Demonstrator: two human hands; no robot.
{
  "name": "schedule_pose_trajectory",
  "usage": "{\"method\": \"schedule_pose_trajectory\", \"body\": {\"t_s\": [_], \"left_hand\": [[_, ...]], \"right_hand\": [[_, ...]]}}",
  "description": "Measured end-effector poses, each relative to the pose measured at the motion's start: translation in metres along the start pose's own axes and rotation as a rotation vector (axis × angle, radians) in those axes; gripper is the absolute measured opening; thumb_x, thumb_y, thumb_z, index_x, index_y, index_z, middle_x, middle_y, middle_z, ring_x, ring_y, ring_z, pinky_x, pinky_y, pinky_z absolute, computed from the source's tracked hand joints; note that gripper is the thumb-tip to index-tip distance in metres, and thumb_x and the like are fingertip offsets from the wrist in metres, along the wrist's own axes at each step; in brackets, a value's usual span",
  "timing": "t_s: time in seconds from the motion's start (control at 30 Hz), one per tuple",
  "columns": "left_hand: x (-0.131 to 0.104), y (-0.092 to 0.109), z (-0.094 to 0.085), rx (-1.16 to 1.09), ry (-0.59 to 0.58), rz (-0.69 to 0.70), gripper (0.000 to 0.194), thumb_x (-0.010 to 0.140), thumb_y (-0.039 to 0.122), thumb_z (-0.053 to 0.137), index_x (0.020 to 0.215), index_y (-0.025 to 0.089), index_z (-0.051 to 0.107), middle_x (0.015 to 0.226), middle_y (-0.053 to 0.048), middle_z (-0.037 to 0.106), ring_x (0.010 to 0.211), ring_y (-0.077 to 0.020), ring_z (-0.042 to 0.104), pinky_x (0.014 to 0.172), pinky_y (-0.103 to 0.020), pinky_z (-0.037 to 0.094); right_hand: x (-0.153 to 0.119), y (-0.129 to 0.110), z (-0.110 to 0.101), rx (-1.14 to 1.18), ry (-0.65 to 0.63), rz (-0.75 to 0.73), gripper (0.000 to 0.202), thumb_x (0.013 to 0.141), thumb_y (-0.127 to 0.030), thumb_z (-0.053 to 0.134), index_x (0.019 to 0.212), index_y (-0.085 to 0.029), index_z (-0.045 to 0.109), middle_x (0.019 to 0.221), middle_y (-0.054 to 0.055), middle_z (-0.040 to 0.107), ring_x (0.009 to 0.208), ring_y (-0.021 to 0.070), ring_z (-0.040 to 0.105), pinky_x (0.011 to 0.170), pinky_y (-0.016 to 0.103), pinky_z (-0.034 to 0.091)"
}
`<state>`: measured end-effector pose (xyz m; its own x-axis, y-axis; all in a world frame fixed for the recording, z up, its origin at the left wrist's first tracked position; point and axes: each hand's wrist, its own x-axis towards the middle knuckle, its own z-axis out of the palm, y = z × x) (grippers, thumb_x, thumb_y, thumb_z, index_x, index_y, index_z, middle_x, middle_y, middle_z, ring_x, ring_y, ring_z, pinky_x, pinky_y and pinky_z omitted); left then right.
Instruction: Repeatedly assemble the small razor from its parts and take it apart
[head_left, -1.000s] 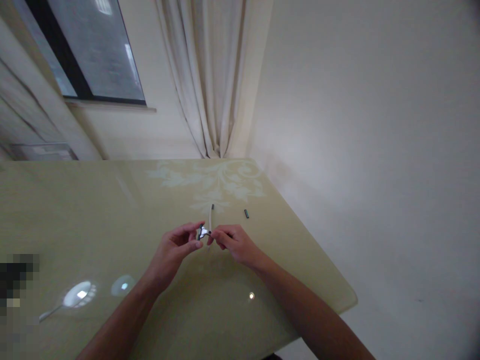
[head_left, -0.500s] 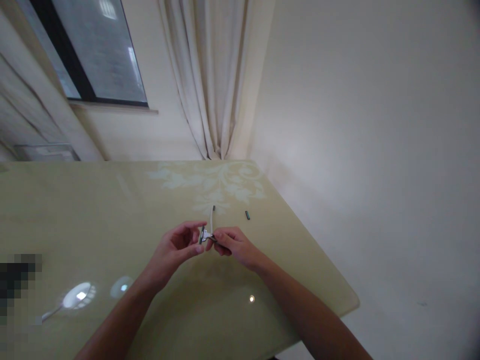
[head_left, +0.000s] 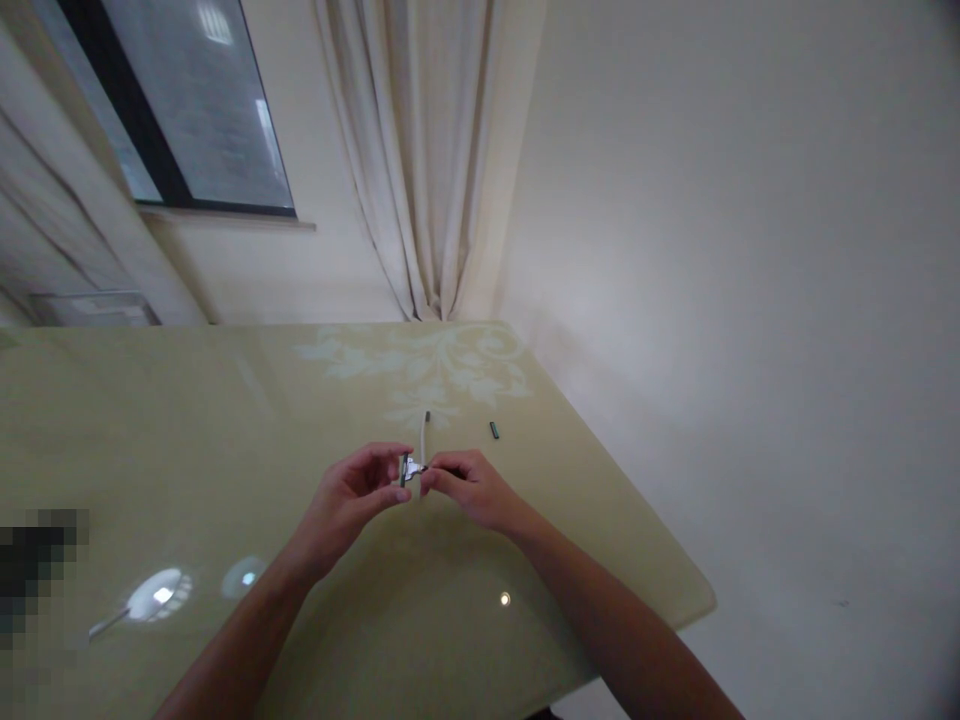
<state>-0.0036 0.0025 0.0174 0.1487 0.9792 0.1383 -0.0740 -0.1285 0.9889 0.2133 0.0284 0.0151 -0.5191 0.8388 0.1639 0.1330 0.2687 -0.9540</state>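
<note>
My left hand holds the wide, dark-edged head of a small razor between thumb and fingertips. From the other side, my right hand pinches its dark handle, most of which the fingers hide. The razor's silver neck shows between the two hands. Just behind them a thin white stick with a dark tip lies on the table, its near part behind the hands. Farther right is a small dark strip, too small to name for certain.
The glossy pale-green table has a rounded right corner and lamp reflections. A white wall runs along its right side. Beyond the far edge hang beige curtains beside a window. A blurred-out dark patch is at the lower left.
My right hand's fingers have shifted their grip on the handle and closed into a pinch nearer the neck. The left hand keeps its hold on the head.
</note>
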Motion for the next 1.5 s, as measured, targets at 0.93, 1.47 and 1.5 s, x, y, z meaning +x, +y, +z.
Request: {"method": "schedule_pose_trajectory", "body": {"t_s": [0.93,1.47,1.5], "left_hand": [[0.003,-0.035,0.013,0.804,0.081,0.023,0.043,0.090,0.060,0.060,0.106,0.020,0.065,0.081,-0.001,0.065,0.061,-0.0175,0.055,0.062,-0.030,0.042],[0.000,-0.039,0.023,1.333,-0.046,0.026,0.029,0.101,0.034,0.042,0.080,0.021,0.057,0.083,-0.006,0.069,0.073,-0.0214,0.063,0.067,-0.032,0.033],[0.000,-0.038,0.023,1.328,-0.044,0.020,0.029,0.101,0.034,0.042,0.080,0.021,0.057,0.083,-0.006,0.069,0.072,-0.0212,0.063,0.067,-0.032,0.032]], "right_hand": [[0.013,0.030,-0.090,-0.372,0.468,0.112,0.047,0.100,-0.053,0.057,0.074,-0.016,0.069,0.072,-0.001,0.048,0.070,0.0148,0.047,0.064,0.026,0.034],[0.005,0.061,-0.117,-0.818,0.629,0.521,0.025,0.099,-0.027,0.060,0.109,-0.016,0.079,0.108,0.014,0.078,0.097,0.0245,0.069,0.079,0.030,0.044],[0.005,0.062,-0.117,-0.827,0.639,0.526,0.024,0.099,-0.026,0.060,0.109,-0.015,0.079,0.108,0.014,0.078,0.098,0.0247,0.069,0.080,0.030,0.045]]}}
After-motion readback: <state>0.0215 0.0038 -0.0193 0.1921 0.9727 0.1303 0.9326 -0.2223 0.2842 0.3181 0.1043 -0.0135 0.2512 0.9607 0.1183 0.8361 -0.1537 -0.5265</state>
